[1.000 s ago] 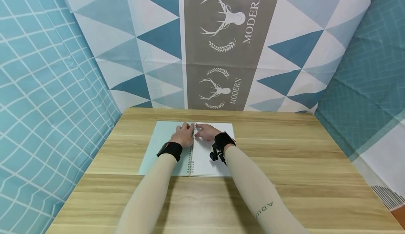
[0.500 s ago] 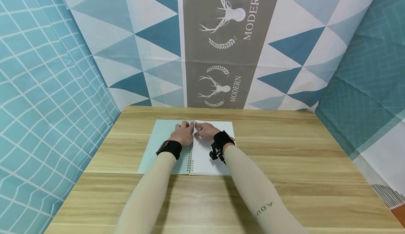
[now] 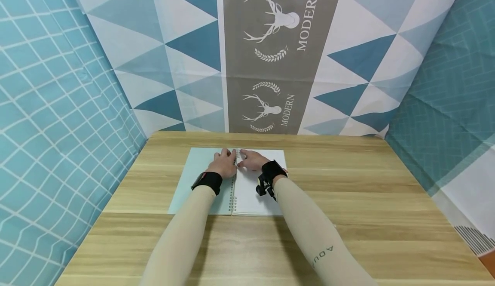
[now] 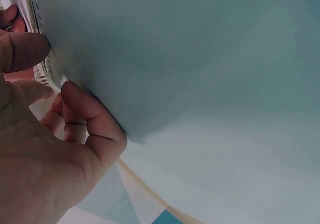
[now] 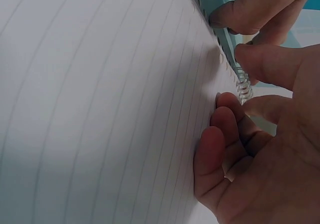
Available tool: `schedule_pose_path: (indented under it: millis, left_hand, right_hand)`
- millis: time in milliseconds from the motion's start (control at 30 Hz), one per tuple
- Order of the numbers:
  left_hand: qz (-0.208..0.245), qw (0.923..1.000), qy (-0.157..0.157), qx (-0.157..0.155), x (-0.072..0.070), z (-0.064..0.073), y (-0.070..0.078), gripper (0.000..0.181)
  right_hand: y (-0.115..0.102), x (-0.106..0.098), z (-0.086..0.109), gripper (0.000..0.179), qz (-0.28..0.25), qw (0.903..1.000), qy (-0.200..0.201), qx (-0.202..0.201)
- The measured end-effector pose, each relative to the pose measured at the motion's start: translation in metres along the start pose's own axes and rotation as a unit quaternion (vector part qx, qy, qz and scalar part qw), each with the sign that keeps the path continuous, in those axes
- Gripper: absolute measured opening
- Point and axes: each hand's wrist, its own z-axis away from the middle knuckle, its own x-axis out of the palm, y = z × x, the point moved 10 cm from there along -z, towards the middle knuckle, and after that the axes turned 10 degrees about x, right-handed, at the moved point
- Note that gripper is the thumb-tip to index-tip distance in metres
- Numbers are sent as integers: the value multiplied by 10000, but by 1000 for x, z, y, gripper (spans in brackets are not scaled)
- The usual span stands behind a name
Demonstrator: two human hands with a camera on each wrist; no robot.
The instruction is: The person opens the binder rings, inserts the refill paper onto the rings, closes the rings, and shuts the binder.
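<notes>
A spiral notebook lies open on the table, its pale blue cover (image 3: 199,170) to the left and a white lined page (image 5: 100,104) to the right. Between them runs a wire coil (image 3: 233,202). Near the coil's far end, my left hand (image 3: 223,164) pinches the binding from the cover side, its other fingers bent against the cover in the left wrist view. My right hand (image 3: 253,161) faces it over the page. In the right wrist view, its thumb and forefinger close round the end rings (image 5: 243,86), and the remaining fingers curl against the page.
The wooden table (image 3: 348,191) extends around the notebook on every side. A patterned cloth (image 3: 193,62) hangs behind its far edge. Blue checked cloth (image 3: 58,118) borders the left, and teal cloth (image 3: 444,105) the right. Both wrists wear black straps (image 3: 273,170).
Both hands stay at the coil's far end. Slightly more of the rings shows between the fingertips than before. The notebook keeps its place on the table.
</notes>
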Motion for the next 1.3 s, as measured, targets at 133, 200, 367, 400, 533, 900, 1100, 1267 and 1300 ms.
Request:
schedule_pose_path:
  millis: [133,200,367,400,533,900,1100,1267,1300]
  left_hand:
    - [31,10000,-22,-26,2,0,0,60]
    - [17,10000,-6,-37,2,-1,-1,60]
    - [16,10000,43,-56,2,-2,-3,61]
    - [17,10000,45,-55,3,-2,-4,62]
    - [-43,9999,40,-115,7,-3,-6,62]
    - [-301,9993,143,-173,11,-4,-7,62]
    - [-228,9995,150,-174,8,-1,-7,61]
    - [-245,9994,160,-191,9,-1,-7,59]
    - [-249,9994,147,-196,10,-1,-7,59]
  right_hand:
    - [2,2,-3,73,0,10000,-59,38]
    - [2,2,-2,72,-65,9999,-82,64]
    - [3,2,-3,70,-77,9999,-68,123]
    - [3,3,-3,70,-23,9999,-55,151]
    - [5,6,-6,73,96,9999,-56,117]
    - [-14,7,27,70,729,9956,183,-552]
    - [-16,7,31,71,918,9938,303,-558]
    - [-16,8,32,70,990,9927,367,-576]
    - [-15,8,31,69,1023,9925,375,-557]
